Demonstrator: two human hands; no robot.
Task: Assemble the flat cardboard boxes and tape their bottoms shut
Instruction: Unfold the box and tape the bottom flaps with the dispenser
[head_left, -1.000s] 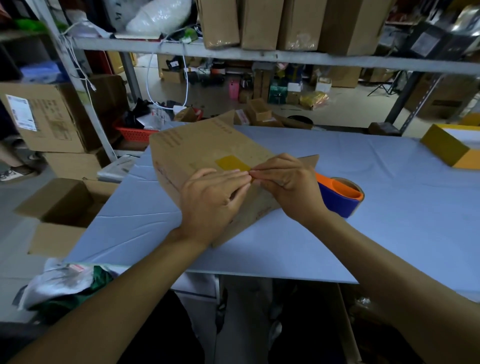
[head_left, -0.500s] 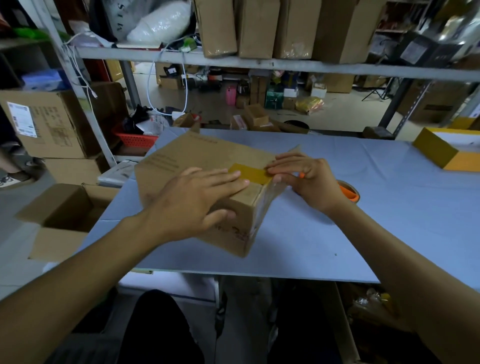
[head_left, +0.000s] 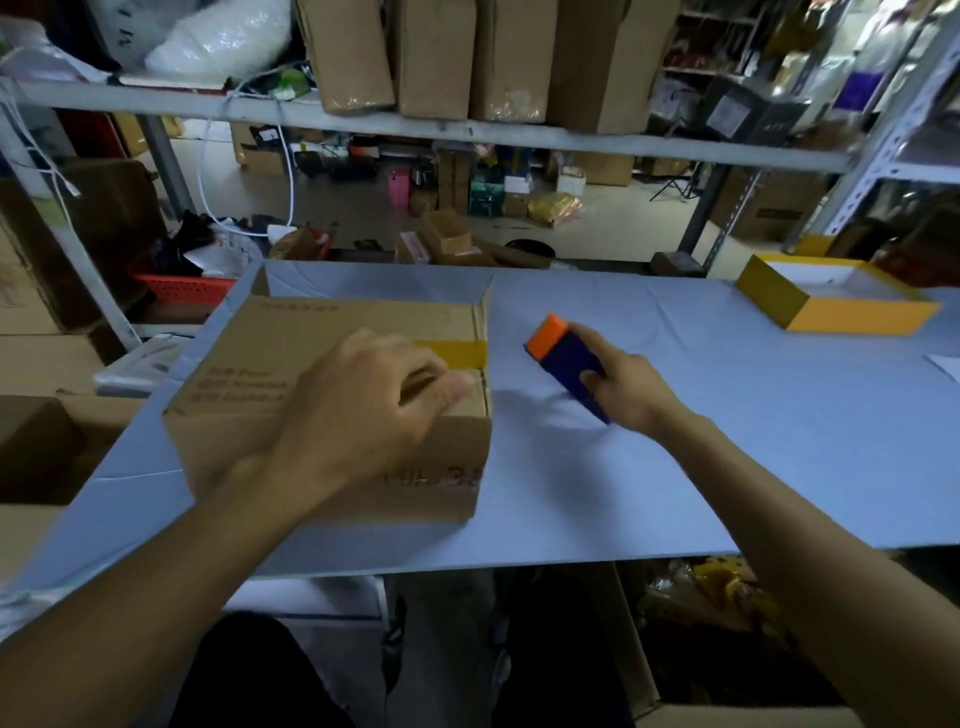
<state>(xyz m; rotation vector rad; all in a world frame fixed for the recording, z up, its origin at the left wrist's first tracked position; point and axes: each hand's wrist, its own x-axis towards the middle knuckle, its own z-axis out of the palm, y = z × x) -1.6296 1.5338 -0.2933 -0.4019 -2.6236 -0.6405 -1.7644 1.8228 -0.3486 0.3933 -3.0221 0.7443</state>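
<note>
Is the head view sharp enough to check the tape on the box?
Head view: the left hand is motion-blurred and covers part of the tape; box print is smeared; shelf lines bow from the wide lens; dim, no glare.

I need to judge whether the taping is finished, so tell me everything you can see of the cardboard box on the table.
The cardboard box is plain brown corrugated board, squared up and sitting flat on the blue table near its left end. Blurred printing marks its top and front faces. A strip of yellowish-brown tape runs along the top seam to the right edge. The left hand presses on the top near that edge. The right hand, holding a blue and orange tape dispenser, is clear of the box.
</note>
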